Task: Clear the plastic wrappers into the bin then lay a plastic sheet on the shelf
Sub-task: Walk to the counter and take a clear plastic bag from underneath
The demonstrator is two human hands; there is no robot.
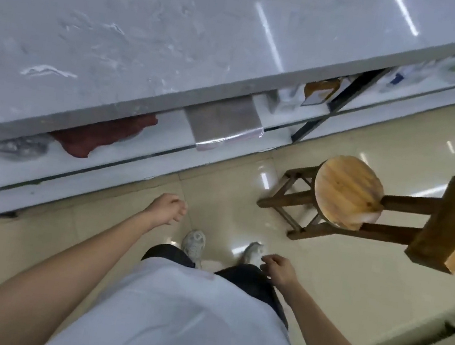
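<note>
A clear plastic sheet (224,125) lies on the white lower shelf (167,131) under the marble counter (108,32), with its front edge hanging slightly over the shelf lip. My left hand (167,207) hangs over the floor just in front of the shelf, fingers loosely curled, holding nothing. Near my right thigh is my right hand (280,269), also loosely curled and empty. No bin shows in the view.
A dark red cloth (102,137) and a crumpled clear wrapper (23,146) lie on the shelf to the left. Boxes and packets (321,90) fill the shelf further right. A wooden stool (346,192) stands on the tiled floor at my right.
</note>
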